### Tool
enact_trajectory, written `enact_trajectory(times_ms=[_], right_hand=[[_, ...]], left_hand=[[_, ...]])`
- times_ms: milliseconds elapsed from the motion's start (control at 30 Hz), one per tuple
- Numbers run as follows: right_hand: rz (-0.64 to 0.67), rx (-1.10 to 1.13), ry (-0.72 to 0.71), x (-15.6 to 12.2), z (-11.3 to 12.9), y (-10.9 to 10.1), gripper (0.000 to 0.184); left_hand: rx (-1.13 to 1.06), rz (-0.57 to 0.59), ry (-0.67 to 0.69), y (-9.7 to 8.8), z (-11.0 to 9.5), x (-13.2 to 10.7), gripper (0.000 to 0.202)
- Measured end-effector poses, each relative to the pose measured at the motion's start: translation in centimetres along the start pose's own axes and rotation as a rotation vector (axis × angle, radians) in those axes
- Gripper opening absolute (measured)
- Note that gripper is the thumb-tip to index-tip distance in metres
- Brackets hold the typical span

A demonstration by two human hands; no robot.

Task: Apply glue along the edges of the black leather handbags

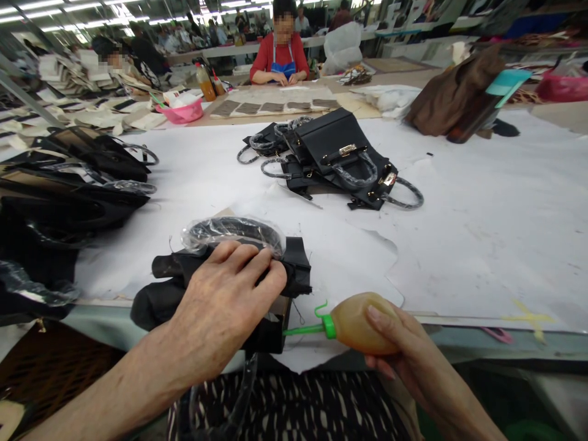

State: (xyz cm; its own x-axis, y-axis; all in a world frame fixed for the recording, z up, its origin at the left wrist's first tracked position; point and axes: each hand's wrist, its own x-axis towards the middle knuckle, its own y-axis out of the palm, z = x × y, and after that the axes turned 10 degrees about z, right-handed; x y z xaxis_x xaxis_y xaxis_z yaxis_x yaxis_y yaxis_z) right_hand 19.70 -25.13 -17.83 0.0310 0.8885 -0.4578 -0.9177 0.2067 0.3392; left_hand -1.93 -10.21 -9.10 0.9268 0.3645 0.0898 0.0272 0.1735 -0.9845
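A black handbag (pixel 169 300) lies at the front edge of the table, its upper handle (pixel 229 229) wrapped in clear plastic. Over its middle rests my left hand (pixel 239 288), fingers curled down onto the black material and fingertips partly hidden. My right hand (pixel 399 337) is wrapped round a squeeze bottle (pixel 362 321) of amber liquid, tipped on its side. The bottle's green nozzle (pixel 305 329) points left, its tip at the bag's lower right edge; whether it touches cannot be made out. A second handle (pixel 243 392) hangs below the table edge.
Several black bags with wrapped handles (pixel 340 153) are piled mid-table, and more bags (pixel 68 177) stand at left. A brown bag (pixel 450 92) lies at back right. A pink bowl (pixel 181 112) and an amber bottle (pixel 205 82) are at back left. A person in red (pixel 280 55) sits opposite.
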Motion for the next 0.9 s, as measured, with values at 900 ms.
enact_trajectory(times_ms=[900], right_hand=[[-0.213, -0.787, -0.484, 1.4, 0.8, 0.1, 0.036]], left_hand=[[0.024, 0.043, -0.074, -1.4, 0.8, 1.2, 0.016]])
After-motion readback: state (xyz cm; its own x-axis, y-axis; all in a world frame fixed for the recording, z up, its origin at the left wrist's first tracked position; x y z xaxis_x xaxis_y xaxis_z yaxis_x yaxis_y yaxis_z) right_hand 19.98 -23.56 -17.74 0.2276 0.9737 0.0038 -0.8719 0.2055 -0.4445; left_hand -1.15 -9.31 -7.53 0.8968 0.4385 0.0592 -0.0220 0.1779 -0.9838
